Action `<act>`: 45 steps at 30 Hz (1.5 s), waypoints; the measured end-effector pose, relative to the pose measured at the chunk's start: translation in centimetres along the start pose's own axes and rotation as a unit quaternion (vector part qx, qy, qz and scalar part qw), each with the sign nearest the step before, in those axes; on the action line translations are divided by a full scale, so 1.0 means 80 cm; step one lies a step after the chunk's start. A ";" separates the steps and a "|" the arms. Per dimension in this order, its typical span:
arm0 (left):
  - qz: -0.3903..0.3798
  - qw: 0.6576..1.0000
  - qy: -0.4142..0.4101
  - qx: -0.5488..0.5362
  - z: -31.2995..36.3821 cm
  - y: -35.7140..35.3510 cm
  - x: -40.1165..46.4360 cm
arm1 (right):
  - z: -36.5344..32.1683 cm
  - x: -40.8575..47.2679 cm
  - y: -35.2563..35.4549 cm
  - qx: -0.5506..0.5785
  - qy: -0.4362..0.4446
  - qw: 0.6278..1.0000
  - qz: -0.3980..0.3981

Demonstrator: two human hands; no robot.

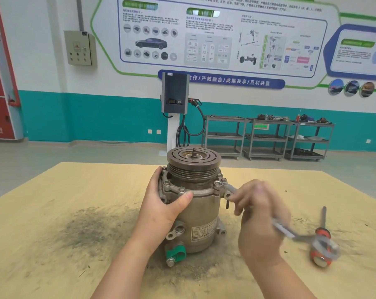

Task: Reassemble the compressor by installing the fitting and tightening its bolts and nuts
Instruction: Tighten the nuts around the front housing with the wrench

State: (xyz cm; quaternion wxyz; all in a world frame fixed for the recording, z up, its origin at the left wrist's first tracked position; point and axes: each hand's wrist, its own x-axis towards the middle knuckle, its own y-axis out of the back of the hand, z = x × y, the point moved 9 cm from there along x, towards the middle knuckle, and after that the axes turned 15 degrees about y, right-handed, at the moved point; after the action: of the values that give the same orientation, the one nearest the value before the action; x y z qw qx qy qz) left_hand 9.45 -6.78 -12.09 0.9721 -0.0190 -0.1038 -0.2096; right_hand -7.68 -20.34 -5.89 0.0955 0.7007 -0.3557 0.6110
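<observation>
A white wall point(42, 50) with a teal lower band point(96, 117) carries a large printed display board point(221, 35) and a grey electrical box point(80, 48). Before it stand a charging unit point(175, 93) with a looped black cable, and three grey shelf carts point(266, 137) holding small parts too far off to make out. The yellow table point(53, 212) has a dark sooty stain near its middle. On it the compressor point(195, 203) stands upright, pulley on top. The left hand point(165, 199) grips its upper flange, thumb across the front. The right hand point(260, 214), blurred, holds a wrench point(284, 229) whose head meets a bolt point(218, 184) on the flange. An orange-handled screwdriver point(321, 240) lies to the right.
</observation>
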 end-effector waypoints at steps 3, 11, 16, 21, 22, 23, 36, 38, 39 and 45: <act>-0.009 1.000 0.001 -0.010 -0.005 -0.002 0.005 | -0.031 -0.019 -0.051 -0.110 0.139 0.970 -0.166; 0.002 1.000 -0.012 -0.011 -0.005 -0.001 0.006 | -0.042 0.002 -0.048 -0.122 0.161 0.958 -0.204; 0.007 1.000 -0.011 -0.017 0.000 -0.001 0.002 | 0.001 0.019 -0.006 0.059 -0.070 0.996 -0.005; 0.007 1.000 -0.012 -0.010 0.003 0.000 -0.001 | 0.042 0.008 0.013 0.155 -0.210 0.960 0.100; 0.007 1.000 -0.013 -0.009 0.004 -0.001 -0.002 | 0.046 0.008 0.013 0.164 -0.221 0.956 0.103; 0.006 1.000 -0.013 -0.011 0.005 0.000 -0.003 | 0.050 0.008 0.014 0.175 -0.235 0.950 0.108; -0.006 1.000 -0.012 -0.022 0.009 -0.002 -0.005 | 0.091 -0.005 0.015 0.252 -0.340 0.894 0.146; -0.005 1.000 -0.015 -0.021 0.009 -0.002 -0.005 | 0.096 -0.006 0.012 0.269 -0.368 0.880 0.132; -0.006 1.000 -0.014 -0.022 0.008 -0.001 -0.005 | 0.099 -0.008 0.011 0.273 -0.382 0.873 0.132; -0.007 1.000 -0.002 -0.020 0.005 -0.001 -0.003 | 0.093 -0.014 0.021 0.243 -0.332 0.888 0.206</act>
State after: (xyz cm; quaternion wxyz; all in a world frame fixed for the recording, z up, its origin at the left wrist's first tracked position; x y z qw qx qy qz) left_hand 9.10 -6.74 -11.76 0.9698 -0.0385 -0.1021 -0.2179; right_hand -2.81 -25.38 -9.15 -0.3295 0.7751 -0.3432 0.4158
